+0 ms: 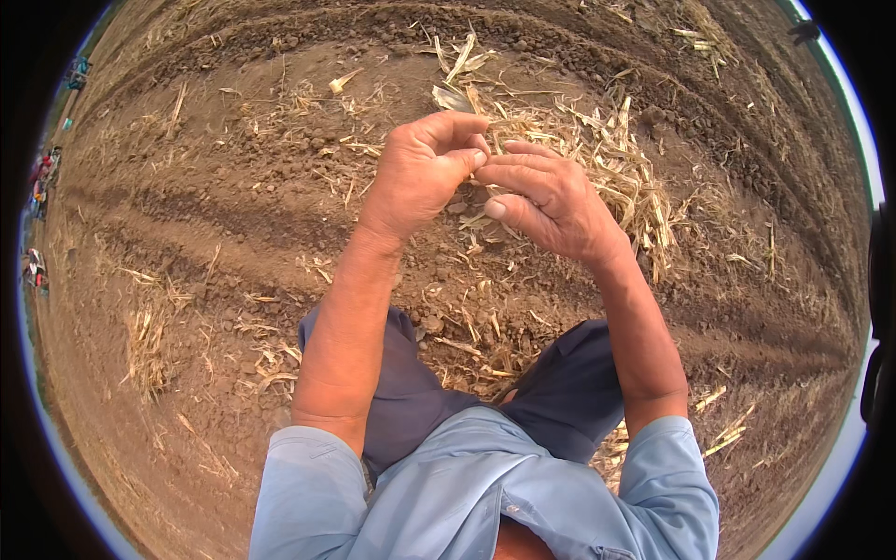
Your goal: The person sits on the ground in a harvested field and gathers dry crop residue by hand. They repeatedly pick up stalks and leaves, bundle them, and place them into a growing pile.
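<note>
Both bare hands are raised in front of me above the soil, fingertips close together. My left hand [425, 171] has its fingers curled towards the thumb; whether anything small is pinched there is hidden. Beside it, my right hand [549, 192] has its fingers stretched towards the left thumb tip, its own thumb held apart below, and nothing visible in it. Beyond and right of the hands lies a heap of dry crop stalks and husks [630, 189]. A broad pale dry leaf [451, 99] shows just past my left fingers.
Loose brown soil [231, 189] with furrows surrounds me, scattered with straw. A tuft of dry stubble [145, 346] is at left. My bent knees in dark trousers [406, 378] frame stalk scraps [458, 344]. Small, indistinct coloured shapes [45, 171] line the far left edge.
</note>
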